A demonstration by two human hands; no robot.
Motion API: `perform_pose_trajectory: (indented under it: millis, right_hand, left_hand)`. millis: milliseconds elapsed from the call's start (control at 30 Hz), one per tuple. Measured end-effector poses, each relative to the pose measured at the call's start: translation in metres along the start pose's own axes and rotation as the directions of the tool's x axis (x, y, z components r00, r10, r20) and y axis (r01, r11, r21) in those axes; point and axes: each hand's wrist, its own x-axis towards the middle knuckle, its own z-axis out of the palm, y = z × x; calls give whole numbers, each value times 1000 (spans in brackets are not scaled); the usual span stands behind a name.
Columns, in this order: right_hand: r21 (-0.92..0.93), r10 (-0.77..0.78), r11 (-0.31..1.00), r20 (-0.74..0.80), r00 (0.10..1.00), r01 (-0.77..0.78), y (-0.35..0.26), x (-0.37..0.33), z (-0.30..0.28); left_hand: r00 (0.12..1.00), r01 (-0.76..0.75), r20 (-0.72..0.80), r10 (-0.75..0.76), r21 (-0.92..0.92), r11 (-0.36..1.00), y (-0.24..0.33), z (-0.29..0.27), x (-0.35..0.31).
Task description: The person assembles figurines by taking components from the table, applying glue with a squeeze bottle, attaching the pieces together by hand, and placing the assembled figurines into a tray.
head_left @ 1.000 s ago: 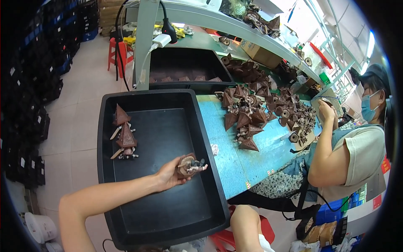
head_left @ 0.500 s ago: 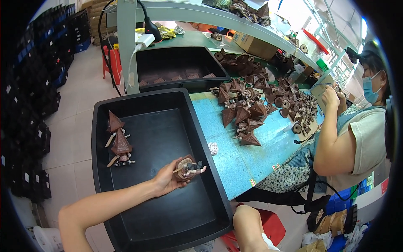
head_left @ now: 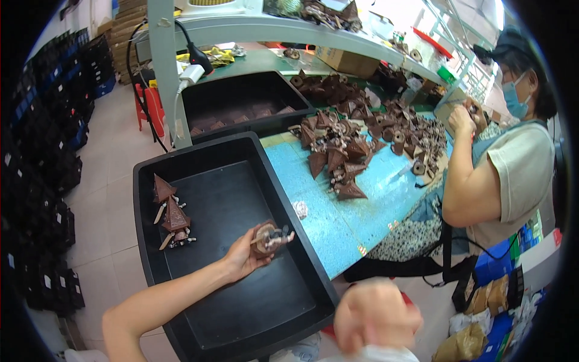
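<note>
Left hand (head_left: 244, 256) reaches over the big black tray (head_left: 295, 229), fingers clamped on a brown cone-shaped part (head_left: 268, 238) w/ small pale pins sticking out its right end. Part is held just above the tray floor, toward the tray's right wall; can't tell if it touches the floor. Forearm comes in from lower left, across the tray's near edge.

Right hand (head_left: 374, 314) low in view, near the tray's front right corner, blurred; looks bunched up, but can't tell if it grips anything. Well apart from the left hand.

Inside the tray, left side: two brown cones (head_left: 170, 205) lying one behind the other, w/ pale pins beside them. Rest of tray floor bare black.

Tray sits at the left end of a desk (head_left: 344, 223) w/ a light blue top. On the blue top, further back: a loose pile of brown cones (head_left: 356, 136), many overlapping. Small pale scrap (head_left: 300, 209) just beside the tray's right wall.

Second black tray (head_left: 241, 99) behind the first, w/ flat brown pieces at its back. Grey post (head_left: 166, 66) stands at its left, cable and plug (head_left: 193, 72) hanging on it.

Right side: another person (head_left: 512, 163) in a mask and cap, light shirt, both hands up at the far end of the pile.
</note>
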Motion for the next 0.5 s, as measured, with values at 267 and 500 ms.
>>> perform_pose_trajectory:
  millis: [267, 500]
  right_hand:
    - [42, 834, 523, 184, 521, -851, 43, -38, 48]
    - [253, 883, 469, -114, 456, -846, 79, -47, 30]
  left_hand:
    - [951, -53, 300, 75, -79, 995, 52, 81, -23]
    - [919, -138, 379, 105, 61, 989, 79, 173, 24]
